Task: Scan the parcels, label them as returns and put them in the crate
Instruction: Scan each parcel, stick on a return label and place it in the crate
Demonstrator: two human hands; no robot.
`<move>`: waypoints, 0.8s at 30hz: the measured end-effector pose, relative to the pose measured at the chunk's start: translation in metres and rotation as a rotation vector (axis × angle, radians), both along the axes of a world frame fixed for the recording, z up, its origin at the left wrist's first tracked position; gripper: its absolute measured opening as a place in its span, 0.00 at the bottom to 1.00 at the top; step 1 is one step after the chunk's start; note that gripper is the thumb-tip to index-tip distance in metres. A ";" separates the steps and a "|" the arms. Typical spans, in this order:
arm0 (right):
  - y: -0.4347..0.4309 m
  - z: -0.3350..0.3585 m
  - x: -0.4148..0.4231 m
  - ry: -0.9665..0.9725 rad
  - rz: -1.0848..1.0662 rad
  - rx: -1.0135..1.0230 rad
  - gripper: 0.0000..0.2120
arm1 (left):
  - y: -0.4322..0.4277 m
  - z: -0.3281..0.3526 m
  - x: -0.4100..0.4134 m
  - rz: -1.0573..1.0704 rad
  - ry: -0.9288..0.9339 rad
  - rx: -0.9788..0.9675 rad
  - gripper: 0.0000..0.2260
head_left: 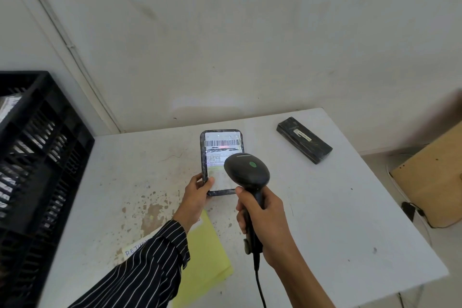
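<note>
My left hand (197, 194) grips the near left corner of a flat black-wrapped parcel (220, 155) with a white barcode label, held above the white table (325, 207). A red scan line lies across its barcode. My right hand (265, 220) grips the handle of a black barcode scanner (246, 172), whose head points at the label and hides the parcel's near right part. A second, long black parcel (304, 139) lies at the table's far right. The black slatted crate (37, 157) stands at the left with a parcel partly visible inside.
A yellow sheet (207, 257) and a white slip reading "RETURN" (136, 249) lie on the table under my left forearm. The scanner's cable (260, 287) hangs toward the near edge. A cardboard box (432, 177) sits on the floor at the right. White walls stand behind.
</note>
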State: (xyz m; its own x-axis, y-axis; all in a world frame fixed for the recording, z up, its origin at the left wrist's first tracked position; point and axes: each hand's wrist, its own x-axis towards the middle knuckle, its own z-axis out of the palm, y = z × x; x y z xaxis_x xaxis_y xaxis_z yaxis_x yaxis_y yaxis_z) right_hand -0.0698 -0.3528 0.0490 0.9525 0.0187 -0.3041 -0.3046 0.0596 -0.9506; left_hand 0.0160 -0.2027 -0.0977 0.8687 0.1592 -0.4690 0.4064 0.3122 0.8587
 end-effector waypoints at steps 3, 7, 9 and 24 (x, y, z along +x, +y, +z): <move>0.001 0.001 0.000 -0.001 -0.001 0.006 0.10 | 0.000 0.000 0.000 -0.003 0.012 0.011 0.17; 0.001 0.001 0.001 -0.008 0.002 0.007 0.10 | 0.001 -0.001 0.001 0.002 0.015 0.006 0.17; 0.000 0.001 0.001 -0.019 0.008 -0.001 0.10 | 0.002 -0.001 0.000 0.002 0.019 0.000 0.17; -0.079 -0.148 0.009 -0.025 0.135 -0.900 0.11 | 0.068 -0.014 -0.003 0.120 0.252 0.204 0.17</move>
State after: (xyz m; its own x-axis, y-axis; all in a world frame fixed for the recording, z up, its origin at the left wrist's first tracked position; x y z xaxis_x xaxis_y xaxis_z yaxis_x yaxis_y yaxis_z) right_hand -0.0605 -0.4315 -0.0991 0.9660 -0.1041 -0.2367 -0.2338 -0.7429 -0.6273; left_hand 0.0131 -0.1343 -0.1114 0.6993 0.3657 -0.6143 0.5843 0.2027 0.7858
